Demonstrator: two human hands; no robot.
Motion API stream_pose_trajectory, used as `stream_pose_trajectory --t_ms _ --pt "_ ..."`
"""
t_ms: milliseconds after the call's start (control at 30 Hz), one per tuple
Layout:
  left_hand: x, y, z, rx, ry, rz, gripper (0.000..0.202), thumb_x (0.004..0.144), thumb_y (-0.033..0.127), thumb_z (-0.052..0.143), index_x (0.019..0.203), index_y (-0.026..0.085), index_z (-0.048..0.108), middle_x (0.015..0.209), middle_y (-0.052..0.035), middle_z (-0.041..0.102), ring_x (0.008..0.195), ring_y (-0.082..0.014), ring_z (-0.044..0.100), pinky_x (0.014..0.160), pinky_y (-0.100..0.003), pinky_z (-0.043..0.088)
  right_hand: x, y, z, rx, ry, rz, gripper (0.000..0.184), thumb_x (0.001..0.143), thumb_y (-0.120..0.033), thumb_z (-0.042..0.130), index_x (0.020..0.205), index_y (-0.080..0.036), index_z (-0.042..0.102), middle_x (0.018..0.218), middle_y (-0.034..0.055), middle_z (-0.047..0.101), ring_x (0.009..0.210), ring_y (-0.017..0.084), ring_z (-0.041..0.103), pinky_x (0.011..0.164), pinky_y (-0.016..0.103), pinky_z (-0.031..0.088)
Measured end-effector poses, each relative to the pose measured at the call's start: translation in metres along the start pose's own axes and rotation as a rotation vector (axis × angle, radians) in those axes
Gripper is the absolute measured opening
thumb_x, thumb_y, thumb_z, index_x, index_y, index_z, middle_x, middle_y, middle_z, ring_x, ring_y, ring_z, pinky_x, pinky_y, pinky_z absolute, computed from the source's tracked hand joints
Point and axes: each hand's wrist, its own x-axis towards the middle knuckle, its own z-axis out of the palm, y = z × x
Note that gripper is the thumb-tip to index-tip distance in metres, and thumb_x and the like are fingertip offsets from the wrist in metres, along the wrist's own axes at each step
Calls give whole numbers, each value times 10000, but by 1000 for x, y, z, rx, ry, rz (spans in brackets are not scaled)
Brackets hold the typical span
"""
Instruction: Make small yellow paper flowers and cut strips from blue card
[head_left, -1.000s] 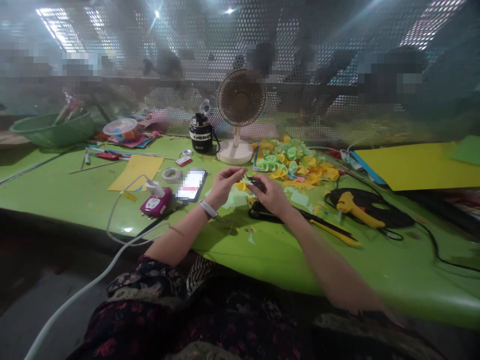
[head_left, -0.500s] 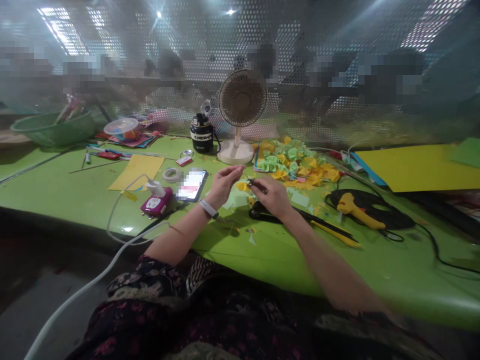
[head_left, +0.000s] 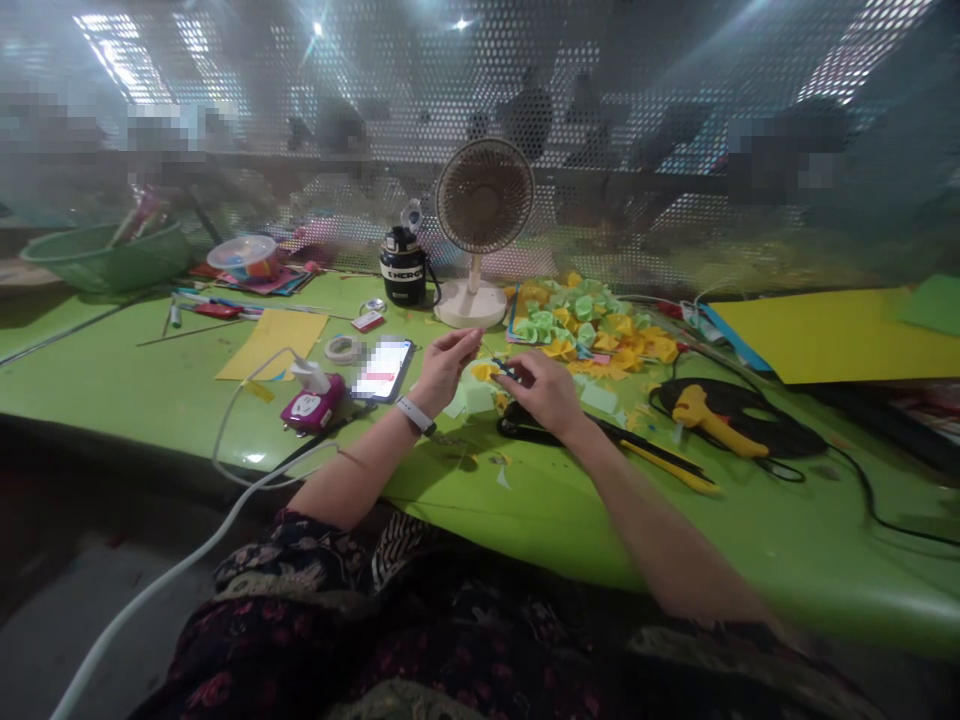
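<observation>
My left hand (head_left: 444, 368) is raised over the green table (head_left: 120, 385), its fingertips pinched on something thin I cannot make out. My right hand (head_left: 546, 392) sits just to its right, closed round a small dark tool whose tip points at the left fingertips. Below and between them lie yellow and pale green paper scraps (head_left: 480, 385). A pair of black scissors (head_left: 517, 425) rests under my right hand. A phone (head_left: 382, 368) with a lit screen lies left of my left hand.
A small white fan (head_left: 480, 230) and a black jar (head_left: 402, 265) stand behind the hands. Folded yellow and green paper pieces (head_left: 589, 325) are heaped at the right, beside a yellow glue gun (head_left: 709, 415), yellow sheet (head_left: 832, 330) and black cables. A pink charger (head_left: 311, 405), tape roll and green basket (head_left: 105, 255) sit left.
My hands have stayed almost in place. The right hand has shifted slightly, and the dark tool's tip has come closer to the left fingertips.
</observation>
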Motion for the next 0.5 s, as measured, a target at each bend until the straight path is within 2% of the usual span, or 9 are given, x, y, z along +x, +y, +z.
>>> stream_pose_trajectory --t_ms 133,300,500 --pt "0 -1 0 -21 0 12 222 617 278 928 722 164 769 665 14 654 613 -52 536 640 -213 426 0 0 0 3 -35 -6 284 927 -482 630 916 -206 696 812 64 691 691 199 603 638 319 441" --pt "0 1 0 -4 -6 1 192 658 268 908 721 168 757 665 14 645 613 -56 529 634 -216 418 0 2 0 22 -53 -50 289 950 -456 592 927 -194 713 842 81 714 731 211 628 662 326 458" --pt "0 2 -1 -31 -25 -73 259 587 268 940 763 172 776 693 18 665 622 -50 553 628 -202 424 0 3 2 16 -55 -64 249 952 -404 595 920 -190 717 846 82 725 750 213 640 678 326 467"
